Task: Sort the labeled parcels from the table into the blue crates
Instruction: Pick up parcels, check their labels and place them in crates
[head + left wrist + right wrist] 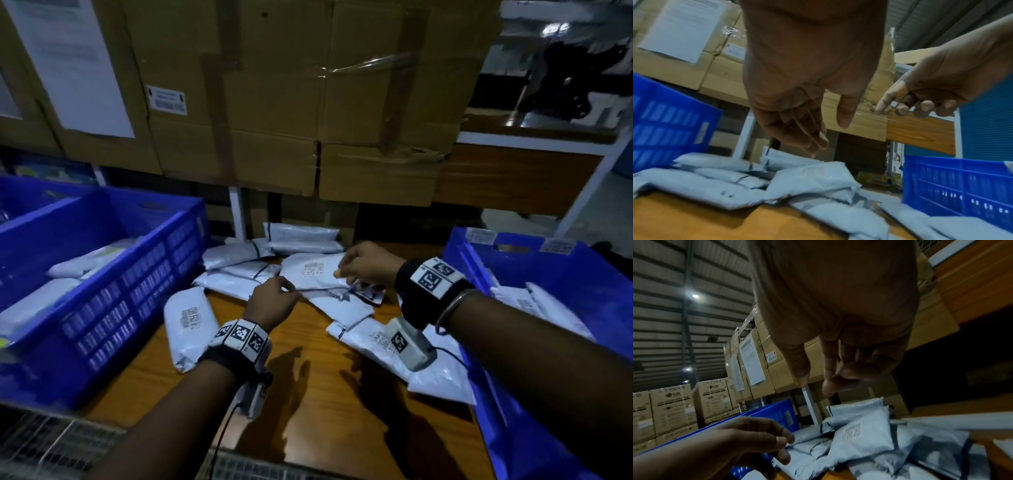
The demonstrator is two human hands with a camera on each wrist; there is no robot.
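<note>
Hovering over blurred parcels (313, 270), both hands (274, 298) empty, labels unreadable

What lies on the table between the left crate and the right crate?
Head view: a heap of white parcels on the wooden table, with both hands over it.

"LG" reads on the stacked cartons (676, 404) left of the blue crate (764, 416); parcel labels (313, 268) are too blurred.

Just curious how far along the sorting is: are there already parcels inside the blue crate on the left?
Yes, the head view shows several white parcels lying inside the left blue crate.
</note>
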